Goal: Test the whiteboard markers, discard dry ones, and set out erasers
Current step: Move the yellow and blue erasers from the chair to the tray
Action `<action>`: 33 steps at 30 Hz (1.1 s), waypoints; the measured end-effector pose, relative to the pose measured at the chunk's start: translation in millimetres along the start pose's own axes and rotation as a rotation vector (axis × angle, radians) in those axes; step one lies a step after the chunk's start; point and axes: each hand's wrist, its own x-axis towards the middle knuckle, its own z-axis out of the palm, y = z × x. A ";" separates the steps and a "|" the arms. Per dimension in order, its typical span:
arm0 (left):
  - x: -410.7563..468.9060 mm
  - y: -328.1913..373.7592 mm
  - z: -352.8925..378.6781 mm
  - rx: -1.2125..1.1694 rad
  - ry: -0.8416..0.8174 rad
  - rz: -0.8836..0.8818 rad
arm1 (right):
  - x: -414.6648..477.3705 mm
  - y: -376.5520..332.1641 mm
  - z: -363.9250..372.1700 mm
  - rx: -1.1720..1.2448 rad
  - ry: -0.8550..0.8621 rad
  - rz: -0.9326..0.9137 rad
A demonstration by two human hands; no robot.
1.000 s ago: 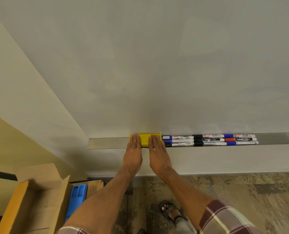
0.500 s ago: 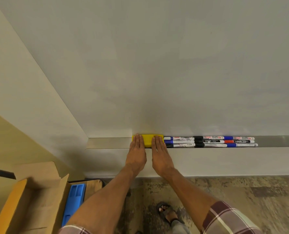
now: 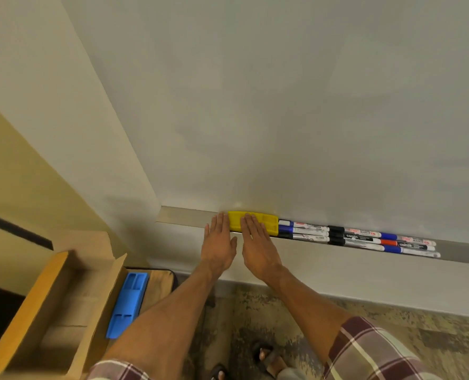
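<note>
A yellow eraser (image 3: 266, 222) is seen lying lengthwise in the metal tray (image 3: 185, 215) that runs along the lower edge of the whiteboard (image 3: 282, 105). The left grip (image 3: 218, 242), a bare hand, is held flat with its fingers straight and together, and its fingertips are placed at the left end of the eraser. The right grip (image 3: 258, 246) is likewise held flat, with the fingers straight and laid over the middle of the eraser; nothing is clasped by either one. The two are kept side by side, their thumbs close but apart. Just to the right of the eraser, and touching its right end, the whiteboard markers (image 3: 359, 238) are laid in the same tray in three rows, end to end, with caps of black, blue and red. The writing on their barrels cannot be read in full. At lower left an open cardboard box (image 3: 49, 311) is seen on the floor (image 3: 392, 325), and a blue eraser (image 3: 127, 303) is propped beside its flap, against something tan with a dark edge that cannot be told. A plaid sleeve (image 3: 370, 352) is worn on the right arm, and a sandalled foot (image 3: 266, 355) is seen below on the mottled floor.
</note>
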 end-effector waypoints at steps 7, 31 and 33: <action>-31.5 -31.7 1.9 0.060 0.023 -0.257 | 22.2 -29.6 9.5 -0.003 -0.090 -0.296; -154.1 -76.7 33.3 -0.137 0.232 -1.136 | 35.7 -145.5 67.2 -0.084 -0.335 -1.037; -156.2 -81.8 35.9 -0.143 0.231 -1.160 | 35.5 -154.7 72.5 -0.099 -0.360 -1.067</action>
